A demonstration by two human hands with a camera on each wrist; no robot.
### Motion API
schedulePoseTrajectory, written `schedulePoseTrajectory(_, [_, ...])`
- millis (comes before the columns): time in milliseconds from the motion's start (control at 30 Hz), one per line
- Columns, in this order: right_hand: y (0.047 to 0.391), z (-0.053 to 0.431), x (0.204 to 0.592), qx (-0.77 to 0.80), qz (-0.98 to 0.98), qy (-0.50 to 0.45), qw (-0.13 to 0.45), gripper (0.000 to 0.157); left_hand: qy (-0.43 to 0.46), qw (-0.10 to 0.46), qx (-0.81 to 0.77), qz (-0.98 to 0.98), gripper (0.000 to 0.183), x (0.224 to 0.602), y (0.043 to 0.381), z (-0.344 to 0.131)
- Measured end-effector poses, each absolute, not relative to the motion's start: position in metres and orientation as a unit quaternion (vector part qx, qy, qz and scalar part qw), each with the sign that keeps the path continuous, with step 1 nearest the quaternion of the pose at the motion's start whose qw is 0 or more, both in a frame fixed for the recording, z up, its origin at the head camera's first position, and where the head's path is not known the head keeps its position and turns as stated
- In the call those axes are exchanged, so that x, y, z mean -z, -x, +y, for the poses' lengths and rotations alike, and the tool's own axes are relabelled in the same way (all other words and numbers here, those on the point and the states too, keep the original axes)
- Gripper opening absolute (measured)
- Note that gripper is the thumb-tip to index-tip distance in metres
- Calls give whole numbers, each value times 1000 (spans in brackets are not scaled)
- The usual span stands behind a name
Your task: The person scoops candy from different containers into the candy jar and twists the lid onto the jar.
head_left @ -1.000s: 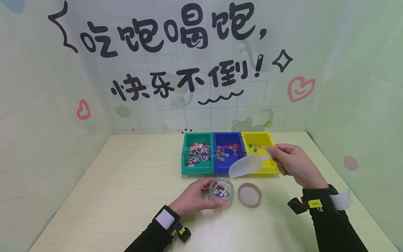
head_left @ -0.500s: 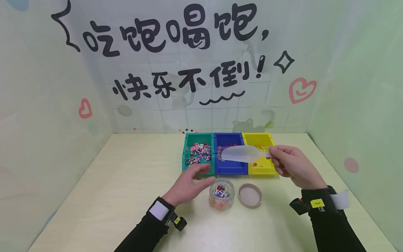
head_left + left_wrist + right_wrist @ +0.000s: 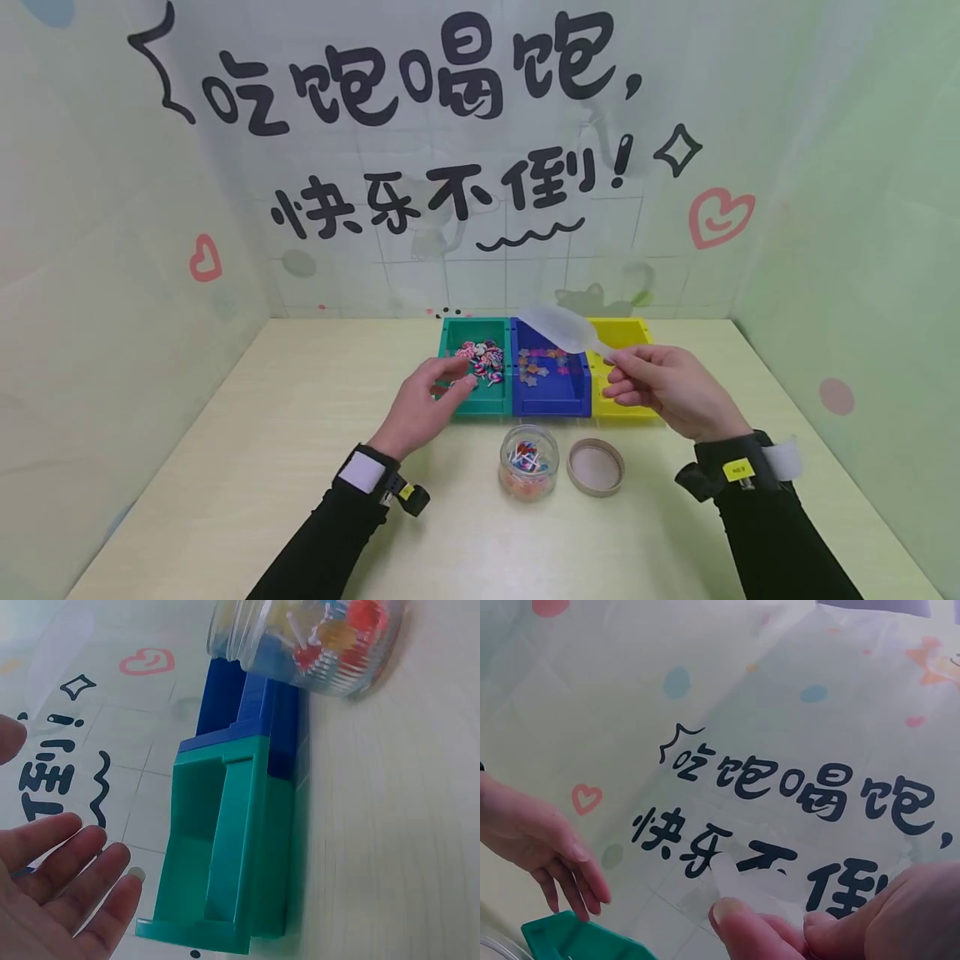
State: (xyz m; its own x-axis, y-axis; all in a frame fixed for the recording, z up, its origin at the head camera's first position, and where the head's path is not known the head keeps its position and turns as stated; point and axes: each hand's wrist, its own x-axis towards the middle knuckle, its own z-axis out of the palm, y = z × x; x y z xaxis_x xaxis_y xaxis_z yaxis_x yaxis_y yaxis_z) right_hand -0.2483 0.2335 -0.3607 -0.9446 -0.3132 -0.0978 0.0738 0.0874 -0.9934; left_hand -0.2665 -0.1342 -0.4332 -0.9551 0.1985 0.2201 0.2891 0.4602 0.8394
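Observation:
My right hand [image 3: 667,390] pinches the handle of a translucent white scoop [image 3: 564,330], raised over the blue and yellow bins, its bowl pointing up and left. The left hand [image 3: 422,404] hovers with loosely bent fingers by the front left of the teal bin [image 3: 474,407] and holds nothing. In that bin lie several swirl-patterned lollipop charms [image 3: 483,357]. Small star-shaped pieces [image 3: 529,367] lie in the blue bin [image 3: 553,403]. A clear jar [image 3: 528,475], uncovered, stands on the table with tiny lollipop-like pieces above orange ones. Its round lid [image 3: 596,467] lies beside it.
To the right of the blue bin is the yellow bin [image 3: 621,332], its inside partly hidden by the right hand. The bins stand in a row near the back wall [image 3: 420,283], which carries black lettering. Pale wooden table [image 3: 315,375] surrounds everything.
My left hand has let go of the jar and moved up and left toward the teal bin. The right hand has carried the scoop left, its tip swinging upward from near the jar.

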Motion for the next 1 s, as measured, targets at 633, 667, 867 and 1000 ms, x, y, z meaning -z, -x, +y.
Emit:
schedulePoseTrajectory(633, [271, 165, 352, 516, 853, 66, 49, 34, 59, 94, 450, -886, 52, 451, 303, -158])
schedulePoseTrajectory(667, [272, 162, 351, 508, 857, 64, 50, 34, 54, 95, 442, -890, 52, 452, 305, -157])
schedulePoseTrajectory(867, [279, 150, 351, 491, 867, 63, 64, 30, 8, 71, 427, -901, 50, 457, 312, -155])
schedulePoseTrajectory(1000, [281, 144, 355, 483, 871, 67, 62, 30, -17, 41, 445, -895, 44, 456, 312, -154])
